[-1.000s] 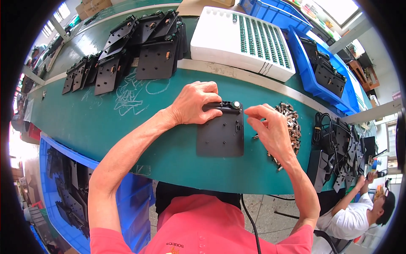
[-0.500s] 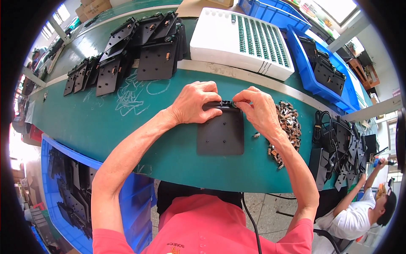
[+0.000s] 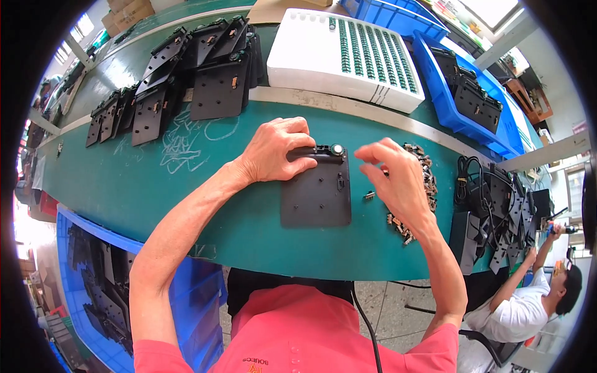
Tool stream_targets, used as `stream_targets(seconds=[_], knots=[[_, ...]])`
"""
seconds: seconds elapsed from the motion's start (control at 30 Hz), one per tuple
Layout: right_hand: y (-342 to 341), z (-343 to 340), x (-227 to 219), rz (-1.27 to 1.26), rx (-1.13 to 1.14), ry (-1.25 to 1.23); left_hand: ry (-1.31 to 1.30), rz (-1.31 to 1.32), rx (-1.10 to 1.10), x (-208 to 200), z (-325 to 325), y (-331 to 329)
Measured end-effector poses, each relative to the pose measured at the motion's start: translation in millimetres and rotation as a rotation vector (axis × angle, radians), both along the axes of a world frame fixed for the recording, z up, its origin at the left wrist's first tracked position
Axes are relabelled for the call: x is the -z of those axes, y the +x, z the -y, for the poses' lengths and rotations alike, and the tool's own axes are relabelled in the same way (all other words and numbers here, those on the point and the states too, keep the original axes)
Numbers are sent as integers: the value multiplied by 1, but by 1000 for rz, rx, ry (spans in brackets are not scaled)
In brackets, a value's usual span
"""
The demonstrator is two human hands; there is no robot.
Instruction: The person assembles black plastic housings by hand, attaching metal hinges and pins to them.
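Observation:
My left hand (image 3: 278,151) grips the upper left edge of a black plastic plate (image 3: 313,202) lying on the green table mat. Along that far edge runs a raised black strip, and a small round part (image 3: 336,150) with a pale top sits in its right end. A few small pegs and a slotted holder (image 3: 341,181) show on the plate's face. To the right of the plate, my right hand (image 3: 397,177) is in the air with thumb and forefinger apart, nothing visible between them. It partly covers a pile of small metal switch-like parts (image 3: 429,180).
Finished-looking black plates (image 3: 217,93) lean in stacks at far left. A white foam tray (image 3: 305,56) holds rows of green round parts. Blue bins (image 3: 444,112) stand far right and lower left (image 3: 186,298). Cables and black pieces (image 3: 497,211) lie right; a person (image 3: 528,304) sits beyond.
My right hand has let go of the round part at the plate's far edge and moved right, fingers opening. The left hand keeps its hold on the plate.

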State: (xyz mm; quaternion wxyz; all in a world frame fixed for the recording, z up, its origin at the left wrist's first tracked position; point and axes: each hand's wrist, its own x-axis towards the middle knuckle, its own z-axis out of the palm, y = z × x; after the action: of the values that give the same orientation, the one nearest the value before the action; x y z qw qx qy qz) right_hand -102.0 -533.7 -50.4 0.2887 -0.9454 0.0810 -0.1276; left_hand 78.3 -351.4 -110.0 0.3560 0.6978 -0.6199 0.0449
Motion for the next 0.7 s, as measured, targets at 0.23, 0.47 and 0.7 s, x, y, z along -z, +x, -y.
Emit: stream_targets(seconds=[0.23,0.47,0.7], knots=[[-44,3,13,-39,-103,-271,-5,20,14,-2,3,-2],[-44,1,19,16,-108,-261,-20,61,50,0,2,-4],[-35,-8,11,-153,63,561,-34,48,51,2,2,-4]])
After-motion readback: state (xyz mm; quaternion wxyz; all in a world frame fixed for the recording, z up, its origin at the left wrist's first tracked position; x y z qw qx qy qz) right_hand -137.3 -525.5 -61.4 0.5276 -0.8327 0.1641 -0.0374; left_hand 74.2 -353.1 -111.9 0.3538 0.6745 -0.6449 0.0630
